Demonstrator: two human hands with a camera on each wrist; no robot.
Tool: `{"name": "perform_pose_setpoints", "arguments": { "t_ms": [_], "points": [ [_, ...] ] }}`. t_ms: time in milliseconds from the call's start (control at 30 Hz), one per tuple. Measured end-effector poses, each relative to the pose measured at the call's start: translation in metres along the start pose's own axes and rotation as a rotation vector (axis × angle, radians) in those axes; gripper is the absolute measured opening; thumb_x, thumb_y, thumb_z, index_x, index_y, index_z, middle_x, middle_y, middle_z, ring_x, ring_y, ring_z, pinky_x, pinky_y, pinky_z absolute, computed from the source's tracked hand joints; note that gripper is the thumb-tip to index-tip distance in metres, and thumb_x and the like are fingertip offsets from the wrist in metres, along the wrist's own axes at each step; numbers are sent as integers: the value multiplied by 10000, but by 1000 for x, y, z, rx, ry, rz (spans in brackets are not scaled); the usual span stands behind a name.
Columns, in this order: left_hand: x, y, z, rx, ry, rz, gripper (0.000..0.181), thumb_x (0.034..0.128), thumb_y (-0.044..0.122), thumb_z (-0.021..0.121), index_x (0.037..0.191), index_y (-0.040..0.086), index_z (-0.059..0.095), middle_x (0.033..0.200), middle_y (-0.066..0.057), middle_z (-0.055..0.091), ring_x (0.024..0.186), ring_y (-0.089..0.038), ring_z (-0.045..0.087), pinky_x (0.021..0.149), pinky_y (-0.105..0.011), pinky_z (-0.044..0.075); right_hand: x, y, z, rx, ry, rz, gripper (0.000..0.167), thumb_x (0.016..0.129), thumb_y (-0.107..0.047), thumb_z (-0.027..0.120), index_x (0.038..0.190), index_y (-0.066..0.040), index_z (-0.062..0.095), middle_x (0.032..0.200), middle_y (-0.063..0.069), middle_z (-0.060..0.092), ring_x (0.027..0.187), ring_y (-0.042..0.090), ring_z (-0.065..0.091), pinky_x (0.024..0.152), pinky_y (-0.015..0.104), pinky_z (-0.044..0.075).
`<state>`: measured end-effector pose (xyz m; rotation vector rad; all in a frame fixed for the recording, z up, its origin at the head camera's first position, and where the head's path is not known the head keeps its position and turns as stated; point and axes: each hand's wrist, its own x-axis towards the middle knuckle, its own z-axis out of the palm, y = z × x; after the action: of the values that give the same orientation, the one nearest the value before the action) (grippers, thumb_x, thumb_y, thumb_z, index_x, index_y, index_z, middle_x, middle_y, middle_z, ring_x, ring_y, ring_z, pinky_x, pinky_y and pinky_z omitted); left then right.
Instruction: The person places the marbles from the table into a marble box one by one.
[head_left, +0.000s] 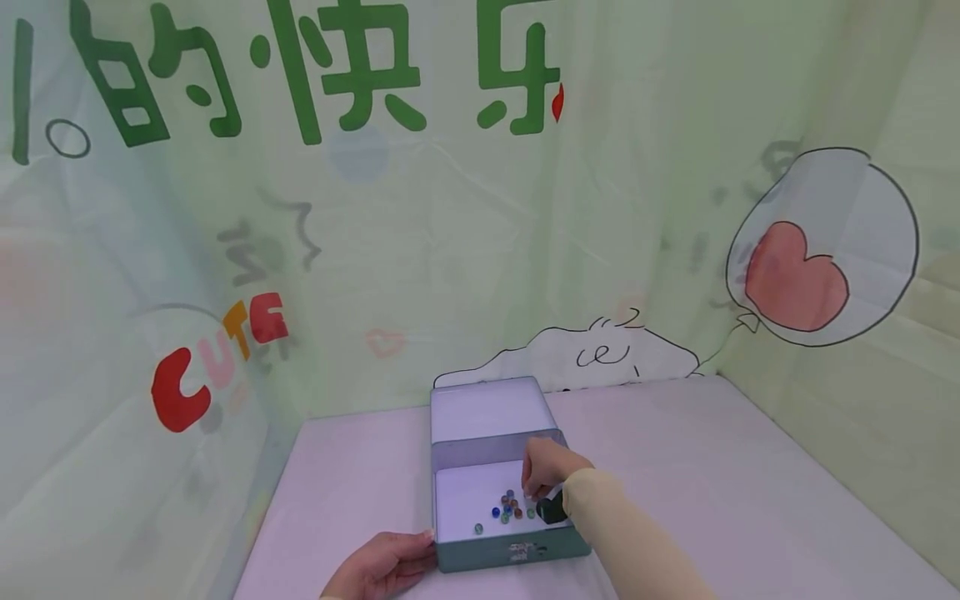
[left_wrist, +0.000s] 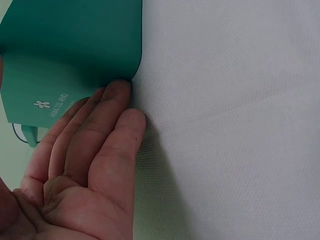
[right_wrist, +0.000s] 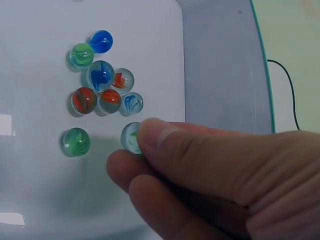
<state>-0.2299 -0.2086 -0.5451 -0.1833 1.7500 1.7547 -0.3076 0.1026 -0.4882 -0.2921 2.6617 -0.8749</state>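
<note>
A green metal box (head_left: 472, 554) with a white inside stands on the table, its lid (head_left: 487, 408) raised at the back. My left hand (head_left: 386, 562) rests at the box's front left corner. In the left wrist view, its nearly straight fingers (left_wrist: 107, 142) touch the green side. Inside the box, my right hand (head_left: 547, 467) pinches a clear marble (right_wrist: 130, 138) with a green swirl between thumb and finger. Close by lie several loose glass marbles, among them a dark blue one (right_wrist: 101, 41), a red-striped one (right_wrist: 84, 100) and a green one (right_wrist: 76, 142).
A pale cloth covers the table (head_left: 712, 467) around the box. Printed curtains (head_left: 480, 250) hang behind and at both sides. A black device (head_left: 552, 509) sits at the right wrist, over the box's right side.
</note>
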Motion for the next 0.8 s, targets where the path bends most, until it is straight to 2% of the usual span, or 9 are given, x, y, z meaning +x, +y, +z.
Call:
{"name": "perform_pose_setpoints", "arguments": {
  "t_ms": [267,467,567,667,800],
  "points": [
    [6,-2,0,1,-26,33,533,989,285,700,1313,-128,610,1287,-243,690,1198,-305,694,1105,-501,510,-1,4,-1,20,11,-6,154,796,89,784,714,-28,728,663,63,710,605,198,718,631,332,650],
    [6,-1,-1,1,-26,23,507,990,277,699,1297,-119,627,1259,-230,710,1160,-275,710,1088,-481,529,-3,4,-4,21,16,-17,111,817,59,785,759,-26,745,682,43,706,627,188,714,652,333,648],
    [5,-2,0,-7,-33,15,512,982,281,710,1293,-117,631,1248,-220,718,1138,-249,715,1089,-480,529,-7,6,-11,66,18,-11,60,843,16,789,808,-18,752,724,44,712,668,186,711,682,336,646],
    [5,-2,1,-12,-36,10,530,965,290,730,1291,-116,632,1244,-218,720,1129,-240,716,1094,-486,524,-12,16,-24,159,27,-36,22,871,-26,781,879,-8,770,781,54,738,722,184,722,717,341,651],
    [7,-3,0,-7,-27,11,544,965,293,731,1298,-123,623,1257,-228,712,1143,-260,714,1099,-495,518,-22,41,-52,315,27,-95,149,913,-95,766,1010,17,775,895,90,778,833,225,751,802,375,658]
  ]
}}
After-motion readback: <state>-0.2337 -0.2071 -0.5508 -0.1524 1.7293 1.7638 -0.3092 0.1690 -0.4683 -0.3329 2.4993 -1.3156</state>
